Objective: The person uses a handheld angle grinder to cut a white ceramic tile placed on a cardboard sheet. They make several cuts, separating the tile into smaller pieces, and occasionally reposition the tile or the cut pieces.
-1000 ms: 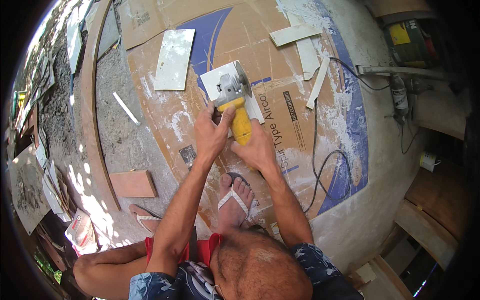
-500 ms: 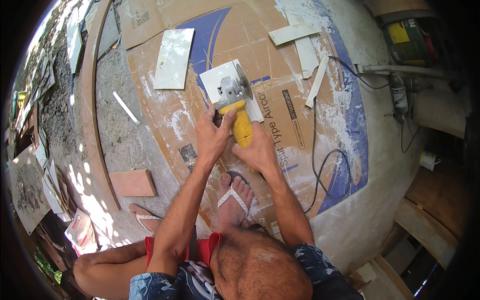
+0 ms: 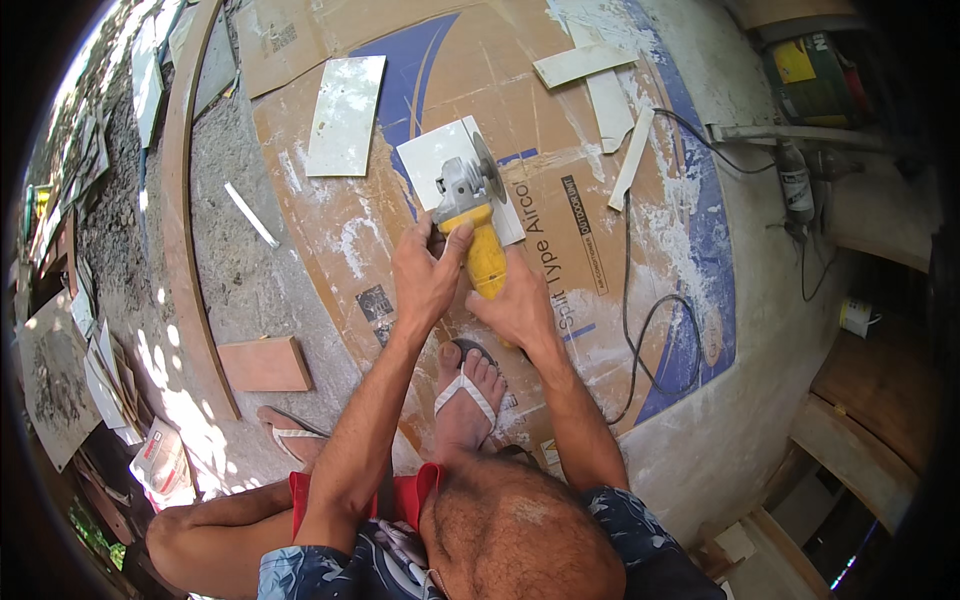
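Note:
Both my hands are closed on a yellow and grey angle grinder [image 3: 485, 255]. My left hand [image 3: 425, 275] grips near the grinder's grey head, with the thumb on its yellow collar. Farther back, my right hand [image 3: 518, 305] wraps around the yellow body. The grinder's thin cutting disc [image 3: 489, 165] stands on edge at the right side of a white tile [image 3: 430, 150]. That tile lies flat on a cardboard sheet [image 3: 500, 80], partly hidden under the tool. Whether the disc touches the tile I cannot tell.
Another white tile [image 3: 345, 115] lies to the left, and narrow offcuts [image 3: 585, 63] lie at the far right. A black cord [image 3: 640, 355] loops across the cardboard. My sandalled foot [image 3: 466, 400] rests on it. A brick-coloured block [image 3: 265, 365] and a long wooden plank [image 3: 180, 200] lie left.
The view has shifted very slightly. My hands and the grinder hold nearly the same place over the white tile.

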Demonstrator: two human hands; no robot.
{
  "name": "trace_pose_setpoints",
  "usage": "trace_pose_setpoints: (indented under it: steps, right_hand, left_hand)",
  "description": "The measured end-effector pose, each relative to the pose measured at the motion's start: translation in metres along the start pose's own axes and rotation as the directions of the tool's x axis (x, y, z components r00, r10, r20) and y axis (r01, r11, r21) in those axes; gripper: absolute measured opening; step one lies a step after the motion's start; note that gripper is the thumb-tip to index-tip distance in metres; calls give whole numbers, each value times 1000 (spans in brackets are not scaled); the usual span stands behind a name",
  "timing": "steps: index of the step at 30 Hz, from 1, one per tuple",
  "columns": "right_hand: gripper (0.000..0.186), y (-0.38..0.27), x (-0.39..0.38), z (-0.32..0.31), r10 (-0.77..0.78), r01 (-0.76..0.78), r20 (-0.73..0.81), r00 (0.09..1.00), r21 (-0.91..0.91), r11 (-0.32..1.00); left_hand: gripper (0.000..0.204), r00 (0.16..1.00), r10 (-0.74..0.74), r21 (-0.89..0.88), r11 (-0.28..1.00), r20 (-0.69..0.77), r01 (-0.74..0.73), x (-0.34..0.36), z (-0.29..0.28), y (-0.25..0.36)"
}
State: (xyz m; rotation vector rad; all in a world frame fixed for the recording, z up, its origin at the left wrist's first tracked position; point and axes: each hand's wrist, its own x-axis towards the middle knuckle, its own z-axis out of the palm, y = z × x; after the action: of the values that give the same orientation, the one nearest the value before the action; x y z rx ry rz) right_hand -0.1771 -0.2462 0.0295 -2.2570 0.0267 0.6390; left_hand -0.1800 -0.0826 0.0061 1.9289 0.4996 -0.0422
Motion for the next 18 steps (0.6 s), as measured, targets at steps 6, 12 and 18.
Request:
trace_pose_setpoints:
  steps: [6, 12, 18]
  right_hand:
    - [65, 4, -3, 0, 5, -5, 3, 1000, 19, 1000]
    - [61, 2, -6, 0, 17, -18, 12, 1000, 22, 1000]
    - [58, -1, -17, -2, 44, -45, 18, 999, 20, 999]
  left_hand:
    - [48, 1000, -4, 5, 1000, -18, 4, -4, 3, 0]
    - [47, 1000, -15, -12, 1000, -10, 15, -7, 2, -2]
    - [46, 1000, -19, 9, 1000, -12, 19, -16, 1, -5]
